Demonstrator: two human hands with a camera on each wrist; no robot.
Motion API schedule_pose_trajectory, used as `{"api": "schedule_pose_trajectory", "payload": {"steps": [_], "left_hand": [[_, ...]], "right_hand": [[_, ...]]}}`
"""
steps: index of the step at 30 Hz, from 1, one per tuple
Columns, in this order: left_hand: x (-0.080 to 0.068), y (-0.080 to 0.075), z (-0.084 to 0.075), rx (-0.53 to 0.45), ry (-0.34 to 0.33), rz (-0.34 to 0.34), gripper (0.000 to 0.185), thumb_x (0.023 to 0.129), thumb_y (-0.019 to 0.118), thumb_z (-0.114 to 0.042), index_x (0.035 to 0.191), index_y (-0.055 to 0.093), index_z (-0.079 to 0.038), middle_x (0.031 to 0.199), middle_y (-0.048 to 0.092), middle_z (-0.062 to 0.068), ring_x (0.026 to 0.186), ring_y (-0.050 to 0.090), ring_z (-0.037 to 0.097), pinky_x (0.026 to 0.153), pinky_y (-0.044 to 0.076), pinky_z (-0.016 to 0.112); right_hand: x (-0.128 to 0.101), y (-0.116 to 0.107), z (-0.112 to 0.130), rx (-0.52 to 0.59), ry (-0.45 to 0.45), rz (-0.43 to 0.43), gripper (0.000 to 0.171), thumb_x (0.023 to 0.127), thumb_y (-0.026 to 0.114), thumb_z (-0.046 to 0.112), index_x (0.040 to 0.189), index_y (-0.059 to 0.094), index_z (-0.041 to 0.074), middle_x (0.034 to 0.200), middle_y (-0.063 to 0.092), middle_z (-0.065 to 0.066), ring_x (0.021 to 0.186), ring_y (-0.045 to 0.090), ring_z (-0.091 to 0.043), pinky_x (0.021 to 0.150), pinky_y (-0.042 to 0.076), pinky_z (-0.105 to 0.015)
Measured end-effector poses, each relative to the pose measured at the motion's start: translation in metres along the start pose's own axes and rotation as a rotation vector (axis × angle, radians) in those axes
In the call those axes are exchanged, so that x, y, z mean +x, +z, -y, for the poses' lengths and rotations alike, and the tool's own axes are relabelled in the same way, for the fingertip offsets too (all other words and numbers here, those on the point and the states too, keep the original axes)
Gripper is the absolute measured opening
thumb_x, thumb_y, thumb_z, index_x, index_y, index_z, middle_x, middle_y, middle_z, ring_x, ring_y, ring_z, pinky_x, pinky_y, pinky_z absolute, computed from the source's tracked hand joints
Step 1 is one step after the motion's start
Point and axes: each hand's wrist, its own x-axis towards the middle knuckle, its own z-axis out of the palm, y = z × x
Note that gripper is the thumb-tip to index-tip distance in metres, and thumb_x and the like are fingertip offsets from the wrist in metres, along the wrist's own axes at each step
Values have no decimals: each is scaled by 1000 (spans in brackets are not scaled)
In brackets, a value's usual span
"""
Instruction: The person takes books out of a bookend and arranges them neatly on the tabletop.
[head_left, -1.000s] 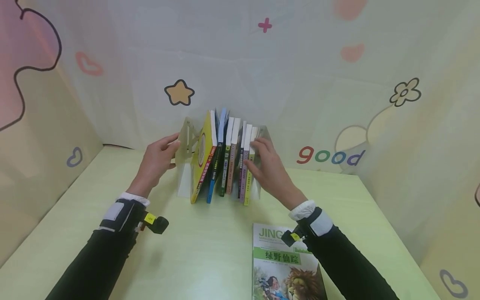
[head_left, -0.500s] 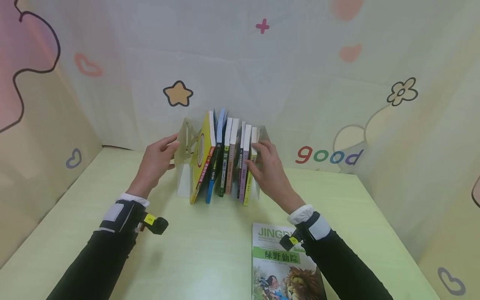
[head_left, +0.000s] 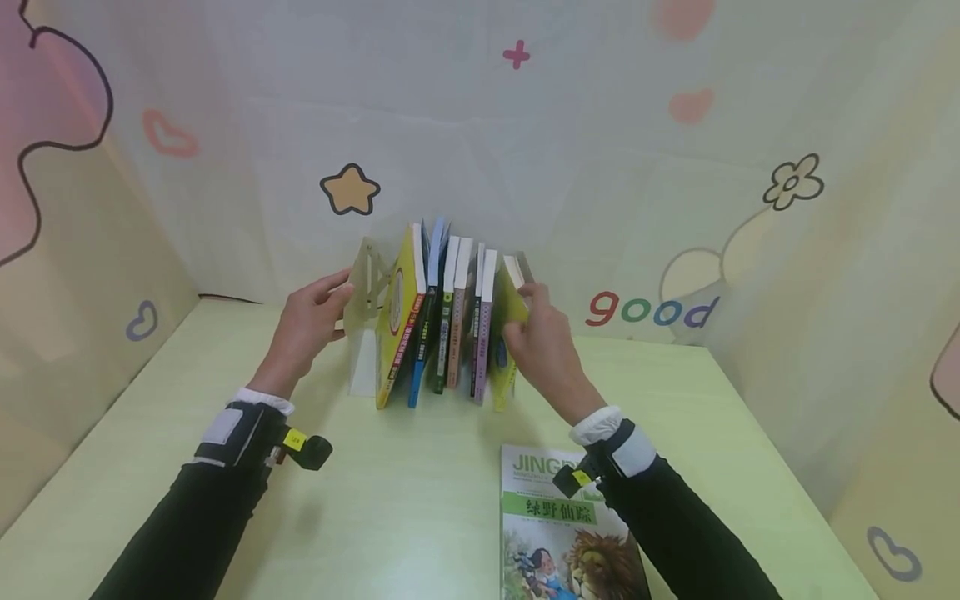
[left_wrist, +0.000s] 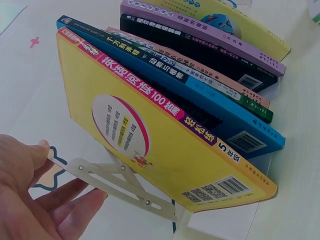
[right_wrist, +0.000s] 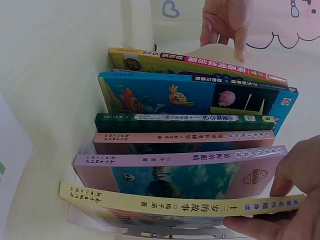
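Observation:
A book stand (head_left: pixel 364 362) bears a row of several upright books. My left hand (head_left: pixel 306 323) holds its left end plate (left_wrist: pixel 100 175), with the thumb on one side and fingers on the other. At the row's right end my right hand (head_left: pixel 551 350) pinches a thin yellow book (right_wrist: pixel 150 204) by its upper part; this book tilts to the right, apart from the purple book (right_wrist: pixel 210 157). A larger yellow book (left_wrist: pixel 130 115) leans at the left end, beside a blue book (left_wrist: pixel 215 107). The right end plate is mostly hidden by the right hand and thin book.
A book with a lion on its cover (head_left: pixel 555 512) lies flat on the pale table (head_left: pixel 375 500) at the front right, partly under my right forearm. Close behind the stand hangs a patterned curtain (head_left: pixel 450 150).
My right hand has moved slightly right, and the thin yellow book has tilted away from the purple one, opening a gap. The left hand keeps its hold on the stand.

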Motion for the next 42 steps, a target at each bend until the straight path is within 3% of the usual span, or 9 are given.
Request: {"api": "schedule_pose_trajectory", "payload": {"steps": [8,15,19,26,33,42], "left_hand": [[0,0,0,2,10,4,53,111,48,-38,160,40,-22,157,45,18,137,50,40,102,50,56],[0,2,0,-2,16,6,52,111,48,-36,160,41,-21,157,45,18,137,51,42,102,50,56],[0,2,1,-5,17,6,52,111,49,-35,160,41,-21,157,45,18,137,50,42,102,51,56],[0,1,2,-7,13,5,53,110,49,-38,160,41,-22,156,46,18,136,52,41,102,52,54],[0,-1,2,-8,10,5,52,111,48,-37,160,40,-22,157,45,19,137,50,40,102,51,54],[0,-1,2,-11,10,12,53,110,48,-38,160,40,-22,157,45,19,137,51,40,102,51,55]], "right_hand": [[-1,-4,3,-48,27,-45,30,105,55,11,131,47,-3,108,70,-27,79,75,-33,49,55,-29],[-5,-7,1,-29,24,-73,26,105,54,8,127,49,-5,116,69,-30,86,75,-36,56,61,-35],[-10,-9,-1,-19,20,-102,25,103,54,5,125,51,-7,112,70,-30,82,76,-37,52,58,-34],[-19,-22,1,-8,28,-130,29,102,59,5,128,52,-7,115,70,-30,89,75,-40,49,55,-30],[-27,-40,7,-6,-4,-159,29,100,60,4,126,53,-7,113,71,-30,75,76,-34,41,43,-25],[-40,-59,14,-4,-44,-182,26,99,59,1,123,54,-7,119,70,-28,66,72,-28,39,37,-22]]}}
